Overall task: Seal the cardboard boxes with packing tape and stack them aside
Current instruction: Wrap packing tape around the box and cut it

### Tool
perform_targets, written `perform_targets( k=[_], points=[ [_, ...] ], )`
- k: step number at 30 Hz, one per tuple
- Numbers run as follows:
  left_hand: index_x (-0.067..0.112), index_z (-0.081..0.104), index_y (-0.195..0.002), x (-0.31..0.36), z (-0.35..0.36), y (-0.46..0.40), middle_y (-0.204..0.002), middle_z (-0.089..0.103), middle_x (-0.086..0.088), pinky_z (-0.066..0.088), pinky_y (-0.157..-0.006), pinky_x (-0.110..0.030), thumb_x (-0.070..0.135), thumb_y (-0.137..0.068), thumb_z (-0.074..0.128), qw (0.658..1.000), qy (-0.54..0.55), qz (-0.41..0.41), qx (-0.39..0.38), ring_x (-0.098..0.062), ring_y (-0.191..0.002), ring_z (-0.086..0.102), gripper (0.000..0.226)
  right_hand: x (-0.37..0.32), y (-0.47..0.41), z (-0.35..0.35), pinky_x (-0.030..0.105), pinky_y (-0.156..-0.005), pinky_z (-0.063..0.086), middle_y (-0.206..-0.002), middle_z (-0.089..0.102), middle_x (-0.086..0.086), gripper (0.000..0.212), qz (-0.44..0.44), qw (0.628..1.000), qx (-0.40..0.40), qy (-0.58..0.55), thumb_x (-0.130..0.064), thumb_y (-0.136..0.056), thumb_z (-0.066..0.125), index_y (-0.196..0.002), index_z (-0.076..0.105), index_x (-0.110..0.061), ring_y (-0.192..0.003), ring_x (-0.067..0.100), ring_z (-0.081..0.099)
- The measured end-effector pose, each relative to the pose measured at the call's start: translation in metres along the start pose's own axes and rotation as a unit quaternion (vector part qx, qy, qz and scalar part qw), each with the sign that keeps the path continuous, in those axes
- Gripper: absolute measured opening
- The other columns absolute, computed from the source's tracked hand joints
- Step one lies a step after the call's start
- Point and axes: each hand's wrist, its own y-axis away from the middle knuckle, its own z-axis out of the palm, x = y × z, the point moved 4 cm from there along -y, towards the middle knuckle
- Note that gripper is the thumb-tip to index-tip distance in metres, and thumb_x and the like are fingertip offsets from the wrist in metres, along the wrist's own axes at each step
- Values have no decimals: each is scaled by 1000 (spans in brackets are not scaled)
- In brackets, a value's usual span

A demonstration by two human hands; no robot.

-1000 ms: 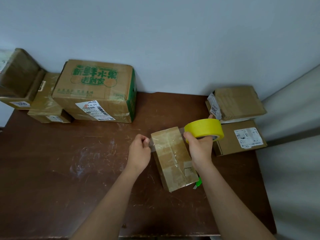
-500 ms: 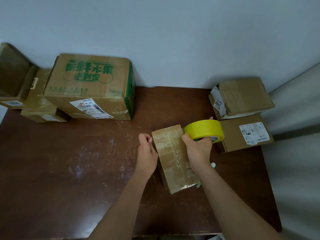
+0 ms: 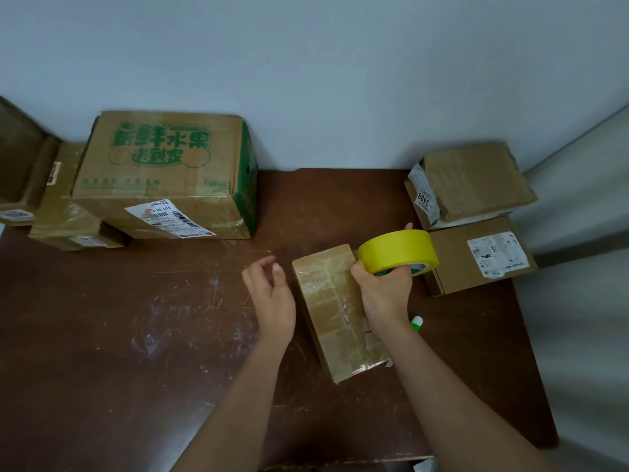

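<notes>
A small oblong cardboard box (image 3: 332, 301), covered in glossy clear tape, lies on the dark brown table (image 3: 136, 335) in front of me. My right hand (image 3: 384, 294) grips a yellow roll of tape (image 3: 398, 252) just above the box's far right corner. My left hand (image 3: 270, 298) hovers to the left of the box with fingers loosely curled, holding nothing and not touching the box.
A large box with green print (image 3: 163, 175) stands at the back left, with smaller boxes (image 3: 64, 219) beside it. Two boxes are stacked at the right: an upper one (image 3: 473, 180) on a lower one (image 3: 476, 260). A green-and-white object (image 3: 417, 323) peeks out by my right wrist.
My left hand has let go of the box's left edge and drawn away to the left, opening. The tape roll has risen slightly over the box's far corner.
</notes>
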Motion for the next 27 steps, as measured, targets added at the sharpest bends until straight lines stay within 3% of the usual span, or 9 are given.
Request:
perform_targets(
  k=[4,7,11,13,15,18,20,23,27],
  points=[
    [24,41,-144,22,27,-2,-138,39,11,31,-99,-13,37,-107,31,992,103,12,-68,-2,-128,38,40,0,1,1,5,-79,46,-87,62,6,107,-1,1000,-5,6,4,-82,70,-159,5,-33,-70,3,60],
    [29,44,-143,6,42,-2,-143,46,10,39,-111,-40,48,-104,30,960,242,-102,-91,-13,-132,45,45,-2,1,1,7,-80,48,-85,62,3,107,9,1000,0,9,3,-83,70,-157,4,-38,-72,4,61],
    [29,45,-142,-17,32,-1,-137,54,-1,40,-109,-49,71,-90,38,932,255,-244,-89,-22,-125,53,67,0,4,-1,5,-70,47,-81,61,-3,100,38,999,-6,5,1,-85,69,-155,10,-39,-66,-1,59],
    [21,48,-139,-7,19,-10,-136,50,1,31,-112,-38,66,-91,39,977,145,-150,-37,-15,-126,45,66,-2,3,-2,6,-67,47,-81,61,-4,83,46,999,-13,4,0,-85,69,-152,28,-27,-67,1,59],
    [11,55,-129,23,13,-17,-123,48,2,28,-103,-26,38,-105,33,1000,12,19,2,-14,-119,43,42,-5,4,-2,5,-67,44,-86,60,-7,50,48,999,-18,-7,0,-87,67,-129,49,-22,-72,3,59],
    [10,62,-111,61,30,-15,-104,57,-1,35,-92,-28,28,-108,26,985,-77,142,-60,-22,-108,53,41,-4,3,-3,2,-79,40,-102,51,-27,70,45,998,6,-44,-8,-96,61,-153,27,-32,-84,-18,56],
    [12,64,-106,63,48,-12,-98,65,-7,41,-84,-35,42,-105,17,951,-247,161,-94,-28,-99,60,56,-5,5,-1,13,-96,40,-115,46,-30,69,60,996,15,-69,-19,-101,56,-157,19,-36,-100,-17,53],
    [14,67,-92,56,60,-7,-86,69,-10,47,-72,-40,56,-97,4,862,-457,195,-93,-33,-81,65,76,-2,4,-1,35,-113,37,-138,49,-13,60,105,988,29,-108,-38,-101,54,-154,27,-38,-125,10,51],
    [13,68,-65,62,69,-5,-62,66,-6,40,-99,-57,51,-100,32,794,-566,213,-53,-28,-56,63,63,-3,6,-2,43,-113,39,-137,55,-2,47,165,977,32,-133,-43,-102,50,-145,43,-27,-125,20,52]
  ],
)
